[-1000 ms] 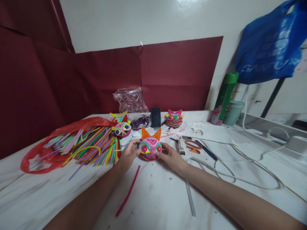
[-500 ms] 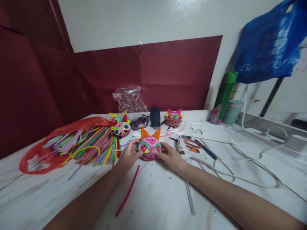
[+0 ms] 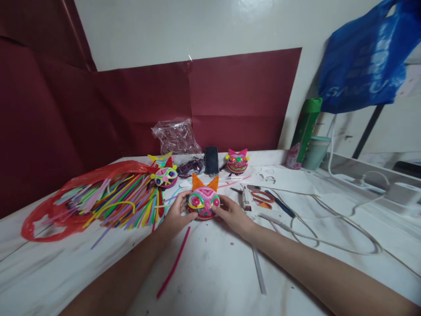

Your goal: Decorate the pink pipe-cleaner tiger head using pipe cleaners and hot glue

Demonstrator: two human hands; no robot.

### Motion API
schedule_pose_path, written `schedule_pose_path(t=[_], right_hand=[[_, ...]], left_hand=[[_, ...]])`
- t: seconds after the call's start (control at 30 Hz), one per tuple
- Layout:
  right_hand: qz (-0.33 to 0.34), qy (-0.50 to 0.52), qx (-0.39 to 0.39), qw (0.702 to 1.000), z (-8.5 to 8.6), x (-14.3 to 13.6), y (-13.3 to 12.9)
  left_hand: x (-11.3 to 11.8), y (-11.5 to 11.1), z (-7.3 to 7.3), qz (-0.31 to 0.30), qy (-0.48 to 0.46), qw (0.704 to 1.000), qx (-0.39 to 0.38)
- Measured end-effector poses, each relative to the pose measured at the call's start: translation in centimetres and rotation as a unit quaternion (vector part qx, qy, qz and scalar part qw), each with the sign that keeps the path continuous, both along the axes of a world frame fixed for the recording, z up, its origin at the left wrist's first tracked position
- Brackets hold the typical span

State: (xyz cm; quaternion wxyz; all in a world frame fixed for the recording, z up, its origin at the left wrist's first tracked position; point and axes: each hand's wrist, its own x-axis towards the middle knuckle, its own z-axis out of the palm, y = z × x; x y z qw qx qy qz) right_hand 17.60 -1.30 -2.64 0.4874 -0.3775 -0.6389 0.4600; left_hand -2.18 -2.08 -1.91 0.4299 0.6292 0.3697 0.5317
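Between my two hands is a round lion-head craft (image 3: 204, 199) made of coloured pipe cleaners, with two pointed orange ears, pink eyes and a pink nose, its face toward me. My left hand (image 3: 180, 213) grips its left side, thumb at the lower front. On the other side my right hand (image 3: 233, 213) holds it, thumb resting near the mouth. The fingertips behind the craft are hidden. A pink pipe cleaner (image 3: 174, 262) lies on the table in front of my left hand. Right of my right hand lies a white hot glue gun (image 3: 246, 197).
Colourful pipe cleaners (image 3: 121, 202) spill from a red plastic bag (image 3: 33, 235) at left. Similar heads (image 3: 237, 161) (image 3: 165, 177) stand behind, beside a phone (image 3: 211, 160). Orange-handled scissors (image 3: 265, 197), a white cable (image 3: 345, 228) and a grey strip (image 3: 258, 271) lie at right.
The view has shifted slightly, so everything sits a little further left. Both hands keep their hold on the craft, which looks almost unmoved.
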Motion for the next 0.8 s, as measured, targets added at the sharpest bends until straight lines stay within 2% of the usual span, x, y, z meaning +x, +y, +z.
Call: schedule_pose_path(t=[0.43,0.8], right_hand=[[0.001,-0.007,0.002,1.000,-0.27,0.06,0.17],[0.001,-0.005,-0.001,1.000,0.18,0.08,-0.21]], left_hand=[[-0.02,-0.10,0.17,-0.003,-0.007,1.000,-0.004],[-0.03,0.08,-0.02,-0.004,0.008,1.000,0.004]])
